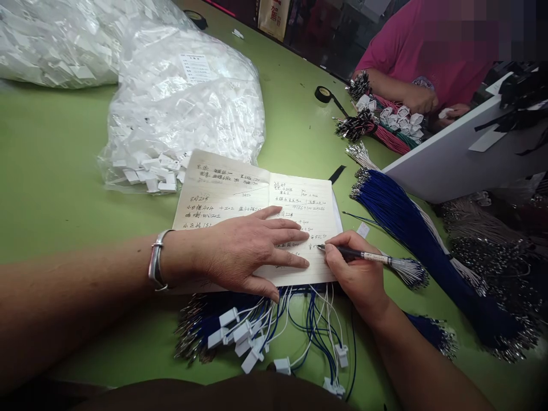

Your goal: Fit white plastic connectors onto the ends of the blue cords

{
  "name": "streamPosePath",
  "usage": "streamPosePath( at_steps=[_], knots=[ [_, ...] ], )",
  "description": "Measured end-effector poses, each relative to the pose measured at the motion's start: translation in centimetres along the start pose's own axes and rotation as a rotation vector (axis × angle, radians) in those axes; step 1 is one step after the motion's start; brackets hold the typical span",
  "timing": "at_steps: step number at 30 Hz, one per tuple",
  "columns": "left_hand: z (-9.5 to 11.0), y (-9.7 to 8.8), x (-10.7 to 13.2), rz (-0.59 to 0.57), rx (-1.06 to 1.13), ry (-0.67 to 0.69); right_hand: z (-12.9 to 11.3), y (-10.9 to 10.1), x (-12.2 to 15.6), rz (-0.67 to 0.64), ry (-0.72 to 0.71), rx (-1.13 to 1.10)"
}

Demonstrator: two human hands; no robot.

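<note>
An open notebook [226, 180] with handwritten lines and numbers lies in front of me on the green table. My left hand [252, 251] rests flat across its pages, fingers spread, covering part of the writing. In my right hand [359, 279] is a black pen [355, 252], pinched between thumb and fingers, its tip at the right page. Blue and white wires with white plastic connectors [244, 331] stick out from beneath the notebook's near edge.
Clear bags [188, 103] of white connectors stand at the back left. Bundles of blue wires [411, 240] lie at the right beside a pale upright panel [454, 128]. Black tape [323, 94] sits farther back. Across the table, a person in a pink top [428, 45] handles connectors.
</note>
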State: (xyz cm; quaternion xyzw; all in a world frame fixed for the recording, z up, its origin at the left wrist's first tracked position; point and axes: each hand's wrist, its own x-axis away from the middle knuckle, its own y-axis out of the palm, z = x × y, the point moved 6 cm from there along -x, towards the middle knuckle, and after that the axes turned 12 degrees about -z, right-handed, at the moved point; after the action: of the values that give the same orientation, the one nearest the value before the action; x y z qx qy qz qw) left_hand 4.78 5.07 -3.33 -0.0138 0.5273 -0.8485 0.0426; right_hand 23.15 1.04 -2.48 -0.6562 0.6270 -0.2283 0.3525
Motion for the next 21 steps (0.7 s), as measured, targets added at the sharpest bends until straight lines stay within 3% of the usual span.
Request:
streamPosePath(
  at_steps=[21],
  knots=[
    [-0.07, 0.36, 0.01, -0.065, -0.022, -0.016, 0.10, 0.00, 0.22, -0.010, -0.019, 0.021]
  ],
)
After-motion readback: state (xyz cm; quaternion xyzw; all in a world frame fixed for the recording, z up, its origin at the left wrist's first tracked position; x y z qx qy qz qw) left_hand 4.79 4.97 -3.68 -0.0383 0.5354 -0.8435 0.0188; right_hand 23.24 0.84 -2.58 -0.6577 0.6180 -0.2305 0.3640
